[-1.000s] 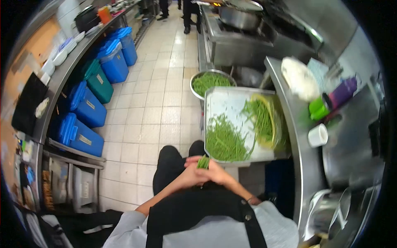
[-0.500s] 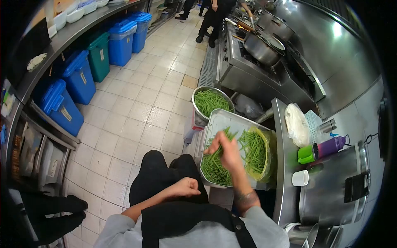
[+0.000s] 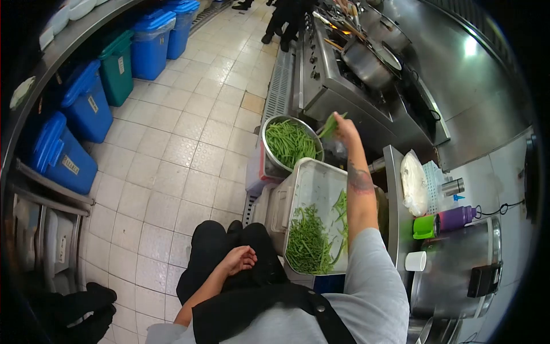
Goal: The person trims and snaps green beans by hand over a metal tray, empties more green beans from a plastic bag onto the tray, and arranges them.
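My right hand (image 3: 344,131) is closed round a small bunch of green beans (image 3: 329,125), held up just right of the steel bowl's rim. Long green beans (image 3: 290,141) fill that steel bowl (image 3: 264,135). Nearer to me stands a pale rectangular tray (image 3: 314,182), with a heap of short cut bean pieces (image 3: 309,241) in its left part. More beans (image 3: 340,212) lie at its right, partly covered by my right forearm. My left hand (image 3: 239,260) rests on my thigh, its fingers loosely bent and apart, with nothing visible in it.
A stove (image 3: 332,97) with a large pot (image 3: 366,64) stands ahead on the right. Along the right counter are a green mug (image 3: 424,227), a purple bottle (image 3: 456,218) and a white cup (image 3: 415,261). Blue bins (image 3: 86,103) line the left. Another person's dark-clothed legs (image 3: 282,23) are beyond the bowl.
My right hand has moved from over the tray, forward and right to beside the bowl, carrying beans. My left hand's fingers have loosened from a closed fist. The view has shifted slightly.
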Motion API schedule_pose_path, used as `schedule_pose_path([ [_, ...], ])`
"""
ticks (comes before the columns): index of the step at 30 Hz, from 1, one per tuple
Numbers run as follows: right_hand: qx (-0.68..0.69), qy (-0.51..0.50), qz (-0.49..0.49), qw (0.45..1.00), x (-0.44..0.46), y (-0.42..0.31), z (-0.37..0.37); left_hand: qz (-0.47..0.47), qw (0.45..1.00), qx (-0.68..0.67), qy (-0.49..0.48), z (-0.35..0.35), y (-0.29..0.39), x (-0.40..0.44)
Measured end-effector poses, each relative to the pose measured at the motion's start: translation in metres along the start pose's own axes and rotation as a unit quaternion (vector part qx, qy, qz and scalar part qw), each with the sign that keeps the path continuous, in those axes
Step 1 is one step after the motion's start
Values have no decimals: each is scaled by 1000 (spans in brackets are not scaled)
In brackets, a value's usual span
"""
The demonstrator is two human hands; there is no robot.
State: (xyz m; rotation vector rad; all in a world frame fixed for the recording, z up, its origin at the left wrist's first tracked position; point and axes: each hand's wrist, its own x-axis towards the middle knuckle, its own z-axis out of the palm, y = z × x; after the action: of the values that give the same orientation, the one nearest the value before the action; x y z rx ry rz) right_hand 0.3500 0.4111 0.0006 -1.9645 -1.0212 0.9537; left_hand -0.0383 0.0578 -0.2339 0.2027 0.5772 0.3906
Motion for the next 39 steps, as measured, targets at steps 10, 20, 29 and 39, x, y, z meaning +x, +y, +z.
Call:
schedule_pose_path([
  [10,-108,21,-1,994,-26,67,22,-87,983,-72,-148,-2,18,22],
  [20,27,-4,-85,996,-172,89,-69,-176,929,-112,-307,0,38,51],
  [29,-378,97,54,919,-297,183,-123,-177,936,-85,-294,6,38,48],
  [39,-547,255,12,797,-292,246,-157,-150,957,-11,-249,7,27,37],
])
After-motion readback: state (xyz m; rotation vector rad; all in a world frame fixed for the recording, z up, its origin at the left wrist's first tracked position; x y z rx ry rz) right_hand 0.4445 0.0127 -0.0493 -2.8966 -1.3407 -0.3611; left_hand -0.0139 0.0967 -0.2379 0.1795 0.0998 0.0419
